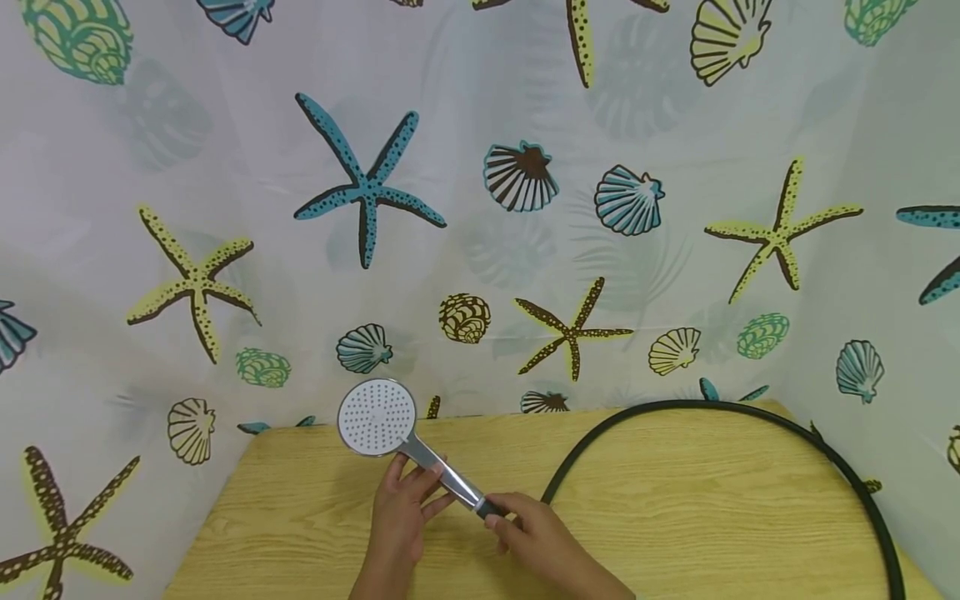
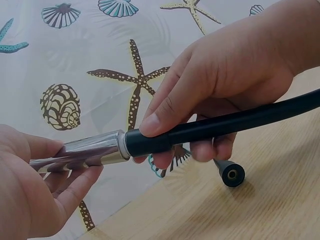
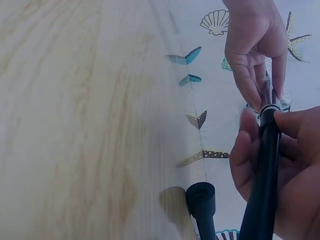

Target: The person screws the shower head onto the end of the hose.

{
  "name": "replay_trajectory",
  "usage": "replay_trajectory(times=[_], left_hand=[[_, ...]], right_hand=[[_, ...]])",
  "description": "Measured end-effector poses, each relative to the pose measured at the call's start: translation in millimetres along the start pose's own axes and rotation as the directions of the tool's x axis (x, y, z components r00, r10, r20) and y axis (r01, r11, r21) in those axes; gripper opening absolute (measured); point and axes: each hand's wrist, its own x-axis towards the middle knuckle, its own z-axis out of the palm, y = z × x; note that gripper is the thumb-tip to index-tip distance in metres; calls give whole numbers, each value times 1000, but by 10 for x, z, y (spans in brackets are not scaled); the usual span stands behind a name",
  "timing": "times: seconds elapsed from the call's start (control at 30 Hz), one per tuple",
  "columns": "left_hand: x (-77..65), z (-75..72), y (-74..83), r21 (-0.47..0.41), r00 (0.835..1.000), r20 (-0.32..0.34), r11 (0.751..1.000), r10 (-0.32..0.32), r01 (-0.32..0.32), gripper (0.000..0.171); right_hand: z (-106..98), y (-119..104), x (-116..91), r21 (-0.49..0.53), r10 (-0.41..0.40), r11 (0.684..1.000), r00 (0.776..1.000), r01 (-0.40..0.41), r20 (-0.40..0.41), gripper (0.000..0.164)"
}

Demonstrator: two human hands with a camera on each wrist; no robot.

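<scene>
Backdrop: pale sheeting (image 1: 450,242) printed with shells and starfish fills the upper frame, behind a wood-grain desk (image 1: 292,533) along the bottom.
Shower head: held up at lower centre, its round spray face (image 1: 377,417) at the upper left end, turned toward your head camera.
Long axis: the chrome handle (image 1: 450,479) slants from the spray face down to the lower right, toward your right side.
Left grip: your left hand (image 1: 401,508) comes from below and pinches the handle between thumb and fingers, nearer the spray face.
Right grip: your right hand (image 1: 536,533) holds the black collar (image 2: 142,146) of the hose at the lower right end of the handle.
Joint: collar meets handle nearly end to end in your left wrist view, with a pale ring (image 2: 125,144) at the seam; you cannot tell how tightly they are seated.
Nearer hand: your right, just beside the joint; your left sits farther back along the chrome.
What it turns on: as I judge it, keeping collar and handle on one line.
Hose (image 1: 705,405): a black arc across the desk at right, leaving the frame at lower right.
Loose end (image 2: 233,173): below your right fingers in the left wrist view, its hole showing.
</scene>
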Motion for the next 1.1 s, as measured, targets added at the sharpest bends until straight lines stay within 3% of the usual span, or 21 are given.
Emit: replay_trajectory(times=[0.3,0.8,1.1], left_hand=[[8,-16,-4,4,1000,4,1000,0,0,64],[-14,-13,-2,-20,1000,18,1000,0,0,67],[-21,-24,-2,-22,1000,24,1000,-2,2,67]], right_hand=[[14,11,7,-16,15,1000,999,-14,28,41],[36,-14,37,-24,51,998,997,-52,-61,34],[56,12,38,6,61,998,996,-61,-69,24]])
